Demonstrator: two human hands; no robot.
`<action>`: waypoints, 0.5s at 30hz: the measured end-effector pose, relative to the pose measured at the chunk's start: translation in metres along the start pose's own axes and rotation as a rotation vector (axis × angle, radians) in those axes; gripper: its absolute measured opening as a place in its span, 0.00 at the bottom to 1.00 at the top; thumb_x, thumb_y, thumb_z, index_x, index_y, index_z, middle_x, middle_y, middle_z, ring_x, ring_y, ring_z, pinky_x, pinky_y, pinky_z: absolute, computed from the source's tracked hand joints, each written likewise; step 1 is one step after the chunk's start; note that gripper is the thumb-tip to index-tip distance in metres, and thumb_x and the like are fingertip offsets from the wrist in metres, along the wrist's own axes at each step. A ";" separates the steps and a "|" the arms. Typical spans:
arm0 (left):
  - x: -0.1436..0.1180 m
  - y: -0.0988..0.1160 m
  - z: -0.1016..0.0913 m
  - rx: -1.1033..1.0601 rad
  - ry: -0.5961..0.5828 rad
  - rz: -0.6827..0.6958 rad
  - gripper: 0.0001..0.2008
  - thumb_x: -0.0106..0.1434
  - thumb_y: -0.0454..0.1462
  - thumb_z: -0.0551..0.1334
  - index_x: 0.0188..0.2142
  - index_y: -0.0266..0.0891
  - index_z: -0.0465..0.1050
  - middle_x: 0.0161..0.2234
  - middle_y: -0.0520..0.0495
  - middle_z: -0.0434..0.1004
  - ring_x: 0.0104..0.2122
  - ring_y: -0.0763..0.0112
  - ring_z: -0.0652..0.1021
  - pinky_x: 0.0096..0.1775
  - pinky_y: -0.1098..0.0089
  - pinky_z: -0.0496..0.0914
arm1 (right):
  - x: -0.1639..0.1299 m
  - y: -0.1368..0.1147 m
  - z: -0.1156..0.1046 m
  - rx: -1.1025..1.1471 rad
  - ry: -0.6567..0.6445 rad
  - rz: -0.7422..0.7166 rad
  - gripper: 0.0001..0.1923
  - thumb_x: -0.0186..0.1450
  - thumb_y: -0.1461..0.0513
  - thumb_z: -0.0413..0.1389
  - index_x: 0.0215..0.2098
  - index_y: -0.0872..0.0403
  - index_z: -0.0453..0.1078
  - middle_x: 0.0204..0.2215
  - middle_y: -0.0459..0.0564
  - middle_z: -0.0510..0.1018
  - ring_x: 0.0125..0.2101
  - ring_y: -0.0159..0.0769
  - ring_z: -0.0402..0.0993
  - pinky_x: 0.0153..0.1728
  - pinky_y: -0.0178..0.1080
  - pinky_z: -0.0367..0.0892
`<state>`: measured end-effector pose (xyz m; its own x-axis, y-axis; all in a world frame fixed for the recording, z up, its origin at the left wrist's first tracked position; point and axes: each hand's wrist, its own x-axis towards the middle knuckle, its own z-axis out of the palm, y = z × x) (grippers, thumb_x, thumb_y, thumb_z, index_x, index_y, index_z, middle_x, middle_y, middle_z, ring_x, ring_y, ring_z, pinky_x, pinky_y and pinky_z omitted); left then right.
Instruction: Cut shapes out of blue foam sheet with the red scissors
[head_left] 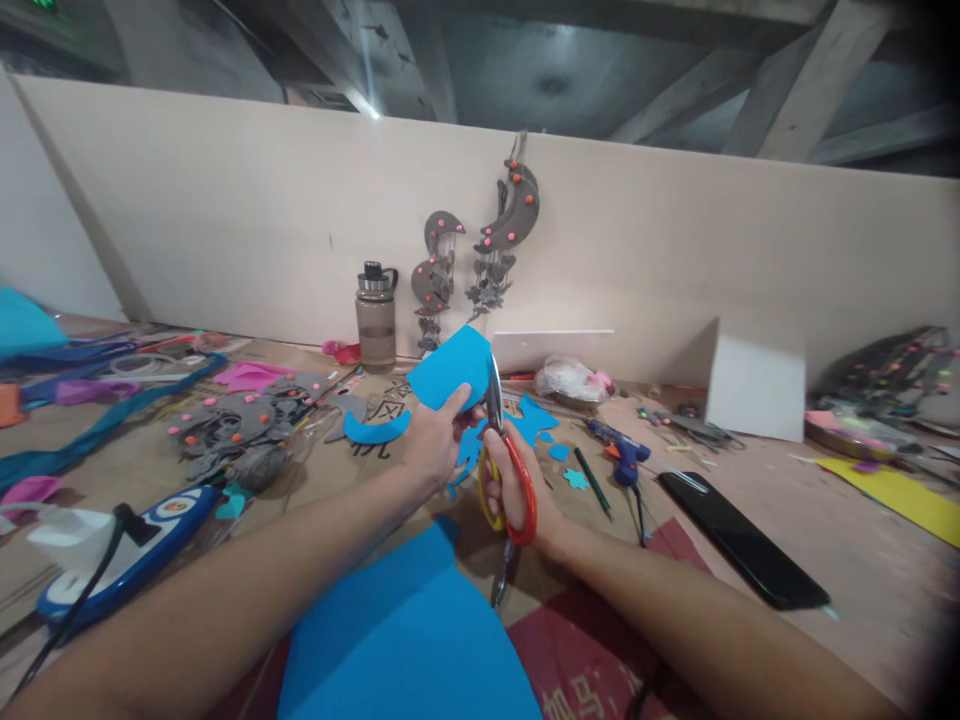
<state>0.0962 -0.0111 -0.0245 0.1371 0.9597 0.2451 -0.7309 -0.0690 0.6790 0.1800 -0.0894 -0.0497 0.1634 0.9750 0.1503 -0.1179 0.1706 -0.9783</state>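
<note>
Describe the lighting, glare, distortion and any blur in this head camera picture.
Head view: dim, even light, with a bright glare streak at the ceiling. Wide-lens bending curves the wall board, and the right corners darken. The left hand holding blue paper and the right hand with scissors look sharp; the near forearms are stretched.

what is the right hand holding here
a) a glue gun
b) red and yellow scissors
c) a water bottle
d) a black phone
b: the right hand has its fingers through the handles of the red and yellow scissors, whose blades meet the blue sheet piece held up by the left hand; the glue gun, black phone and water bottle all lie or stand on the table, untouched.
</note>
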 end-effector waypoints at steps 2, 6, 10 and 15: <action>0.000 0.002 0.001 0.002 0.004 -0.006 0.20 0.43 0.40 0.78 0.29 0.38 0.71 0.25 0.53 0.76 0.21 0.74 0.75 0.26 0.70 0.69 | 0.001 0.001 -0.001 -0.006 -0.009 -0.016 0.22 0.67 0.41 0.56 0.39 0.49 0.58 0.19 0.33 0.60 0.12 0.22 0.52 0.10 0.24 0.54; -0.001 0.004 0.002 -0.001 0.022 -0.017 0.20 0.43 0.38 0.77 0.29 0.38 0.69 0.24 0.55 0.76 0.21 0.73 0.75 0.26 0.70 0.70 | 0.005 0.003 -0.004 -0.025 -0.023 -0.054 0.21 0.68 0.41 0.55 0.39 0.48 0.58 0.19 0.33 0.60 0.13 0.23 0.53 0.11 0.25 0.57; -0.004 0.006 0.005 -0.015 0.032 -0.045 0.20 0.42 0.37 0.77 0.28 0.38 0.68 0.23 0.56 0.75 0.21 0.73 0.76 0.29 0.69 0.72 | 0.009 0.005 -0.007 0.012 -0.037 -0.053 0.22 0.67 0.41 0.56 0.39 0.47 0.57 0.19 0.34 0.60 0.15 0.25 0.55 0.12 0.27 0.56; -0.007 0.011 0.011 -0.027 0.054 -0.091 0.20 0.40 0.37 0.78 0.24 0.38 0.67 0.21 0.55 0.74 0.21 0.73 0.76 0.29 0.70 0.72 | 0.008 0.004 -0.007 0.030 -0.029 -0.064 0.23 0.66 0.41 0.58 0.38 0.48 0.57 0.19 0.35 0.58 0.15 0.25 0.53 0.13 0.27 0.53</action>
<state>0.0944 -0.0216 -0.0107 0.1681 0.9750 0.1452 -0.7350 0.0258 0.6776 0.1874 -0.0816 -0.0537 0.1429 0.9658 0.2166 -0.1380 0.2361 -0.9619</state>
